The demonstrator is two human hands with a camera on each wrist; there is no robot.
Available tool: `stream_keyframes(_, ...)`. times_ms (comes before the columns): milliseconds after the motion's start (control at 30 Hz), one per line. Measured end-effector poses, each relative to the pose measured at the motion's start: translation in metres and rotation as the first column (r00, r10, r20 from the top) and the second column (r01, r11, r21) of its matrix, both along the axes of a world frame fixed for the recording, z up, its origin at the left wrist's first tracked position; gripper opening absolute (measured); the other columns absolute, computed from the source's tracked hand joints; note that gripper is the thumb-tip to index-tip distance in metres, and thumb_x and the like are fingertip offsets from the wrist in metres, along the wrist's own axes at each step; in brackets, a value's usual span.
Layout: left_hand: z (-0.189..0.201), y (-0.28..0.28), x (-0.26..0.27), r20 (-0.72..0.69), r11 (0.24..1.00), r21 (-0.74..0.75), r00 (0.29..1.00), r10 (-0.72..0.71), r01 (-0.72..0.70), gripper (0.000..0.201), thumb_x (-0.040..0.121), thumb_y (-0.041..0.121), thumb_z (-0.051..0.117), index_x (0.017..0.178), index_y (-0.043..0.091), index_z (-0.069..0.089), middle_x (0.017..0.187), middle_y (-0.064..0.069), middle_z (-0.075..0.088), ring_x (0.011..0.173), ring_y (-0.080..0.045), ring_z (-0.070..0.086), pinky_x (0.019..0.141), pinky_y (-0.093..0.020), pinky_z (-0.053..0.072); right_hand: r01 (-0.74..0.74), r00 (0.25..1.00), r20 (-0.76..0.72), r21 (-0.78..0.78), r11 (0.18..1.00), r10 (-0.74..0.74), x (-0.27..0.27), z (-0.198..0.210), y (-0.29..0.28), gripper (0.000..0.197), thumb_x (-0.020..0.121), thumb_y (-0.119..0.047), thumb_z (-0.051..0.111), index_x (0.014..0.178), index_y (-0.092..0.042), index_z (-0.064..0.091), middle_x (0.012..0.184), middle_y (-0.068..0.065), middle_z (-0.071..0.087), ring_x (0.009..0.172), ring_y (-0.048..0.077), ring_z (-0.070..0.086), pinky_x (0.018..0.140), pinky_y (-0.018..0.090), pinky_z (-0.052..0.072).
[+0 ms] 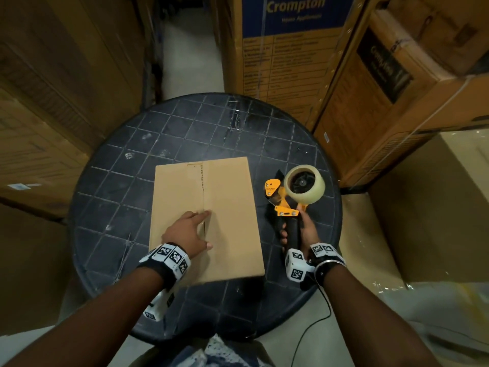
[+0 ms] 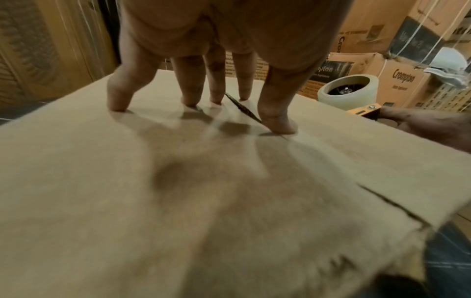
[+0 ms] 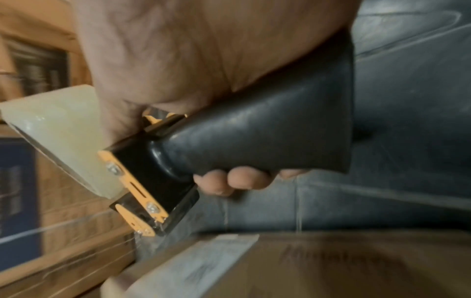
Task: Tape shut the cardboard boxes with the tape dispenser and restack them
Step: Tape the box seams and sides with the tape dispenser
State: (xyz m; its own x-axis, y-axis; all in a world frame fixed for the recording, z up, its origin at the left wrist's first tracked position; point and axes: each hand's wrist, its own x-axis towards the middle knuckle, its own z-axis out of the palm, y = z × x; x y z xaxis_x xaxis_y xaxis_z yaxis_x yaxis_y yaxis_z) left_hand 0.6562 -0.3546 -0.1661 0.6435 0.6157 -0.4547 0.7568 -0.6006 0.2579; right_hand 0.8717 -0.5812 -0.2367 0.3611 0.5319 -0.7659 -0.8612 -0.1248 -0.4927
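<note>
Cardboard box (image 1: 227, 218) sat flaps-closed on round bench (image 1: 111, 181), seam untaped. Left hand (image 1: 186, 233) pressed the seam, fingers (image 2: 193, 88) straight. Right hand (image 1: 304, 230) gripped tape dispenser (image 1: 291, 197) beside box. Best start tape over far edge, pull along seam, flaps held flush.

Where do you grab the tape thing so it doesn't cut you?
Grab the tape dispenser by its black handle, coming from the near end, as the right hand does now. The handle is thick and smooth, shaped for fingers to wrap round. The orange front end and the tape roll point away, so fingers stay clear of it.
</note>
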Motion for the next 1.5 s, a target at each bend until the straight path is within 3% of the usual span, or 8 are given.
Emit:
stream_keyframes(167,0.009,0.007,-0.002,0.008,0.997,0.006,0.997,-0.076,0.076,0.085,0.075,0.048,0.077,0.149,0.038,0.035,0.146,0.008,0.041,0.128,-0.018,0.049,0.104,-0.033,0.044,-0.041,0.999,0.026,0.014,0.999,0.040,-0.005,0.034,0.009,0.066,0.081,-0.078,0.050,0.080,-0.012,0.060,0.058,0.005,0.045,0.047,0.021,0.047,0.057,0.032,0.042)
stream_keyframes(300,0.016,0.015,-0.006,0.052,0.988,0.019,0.987,-0.154,0.153,0.064,0.086,0.040,0.064,0.146,0.031,0.043,0.136,0.004,0.052,0.121,-0.020,0.053,0.097,-0.028,0.043,-0.008,0.992,0.126,-0.029,1.000,0.011,-0.015,0.066,0.014,0.097,0.079,-0.094,0.034,0.097,-0.007,0.074,0.055,0.005,0.041,0.044,0.019,0.041,0.055,0.031,0.039)
stream_keyframes(500,0.028,0.033,-0.008,0.069,0.987,-0.102,0.990,-0.121,0.128,0.048,0.089,0.044,0.060,0.135,0.027,0.058,0.136,0.000,0.059,0.124,-0.023,0.055,0.100,-0.029,0.043,-0.008,0.964,0.264,-0.080,0.997,0.029,-0.040,0.114,0.037,0.102,0.067,-0.102,0.018,0.067,-0.007,0.055,0.051,0.008,0.040,0.042,0.021,0.039,0.051,0.029,0.039)
stream_keyframes(633,0.040,0.050,-0.006,0.267,0.961,-0.277,0.961,0.074,0.003,0.026,0.097,0.025,0.052,0.108,0.015,0.073,0.108,-0.007,0.073,0.098,-0.027,0.068,0.089,-0.035,0.052,-0.035,0.958,0.280,-0.100,0.994,0.061,-0.067,0.137,0.066,0.099,0.070,-0.101,0.019,0.062,-0.009,0.054,0.050,0.007,0.038,0.038,0.020,0.037,0.048,0.027,0.035)
stream_keyframes(700,0.045,0.056,-0.003,0.401,0.842,-0.531,0.846,0.352,-0.098,0.024,0.097,0.011,0.050,0.087,0.007,0.072,0.086,-0.011,0.073,0.071,-0.026,0.070,0.069,-0.032,0.056,-0.074,0.947,0.301,-0.119,0.990,0.107,-0.085,0.145,0.083,0.097,0.067,-0.101,0.021,0.061,-0.010,0.053,0.049,0.006,0.038,0.038,0.019,0.037,0.047,0.026,0.033)
stream_keyframes(800,0.057,0.068,0.004,0.326,0.535,-0.833,0.656,0.680,-0.141,0.023,0.098,0.011,0.052,0.081,0.004,0.066,0.076,-0.014,0.064,0.054,-0.019,0.067,0.041,-0.019,0.035,-0.134,0.926,0.334,-0.149,0.980,0.177,-0.111,0.152,0.107,0.094,0.066,-0.100,0.023,0.061,-0.011,0.055,0.051,0.005,0.038,0.039,0.018,0.036,0.049,0.028,0.029)
stream_keyframes(1000,0.080,0.092,0.005,-0.005,0.040,-0.995,0.432,0.902,-0.095,0.033,0.104,0.034,0.041,0.084,0.014,0.058,0.069,0.001,0.069,0.074,-0.018,0.065,0.064,-0.027,0.041,-0.191,0.908,0.337,-0.195,0.962,0.249,-0.147,0.158,0.140,0.095,0.076,-0.097,0.018,0.060,-0.012,0.057,0.052,0.005,0.040,0.039,0.016,0.036,0.046,0.025,0.030)
stream_keyframes(1500,0.082,0.117,-0.026,-0.054,-0.042,-0.999,0.526,0.849,-0.034,0.026,0.102,0.031,0.046,0.095,0.015,0.065,0.101,-0.003,0.068,0.101,-0.026,0.064,0.075,-0.038,0.048,-0.158,0.918,0.333,-0.193,0.968,0.216,-0.183,0.168,0.165,0.095,0.074,-0.098,0.018,0.058,-0.012,0.054,0.051,0.004,0.041,0.039,0.016,0.037,0.048,0.026,0.030)
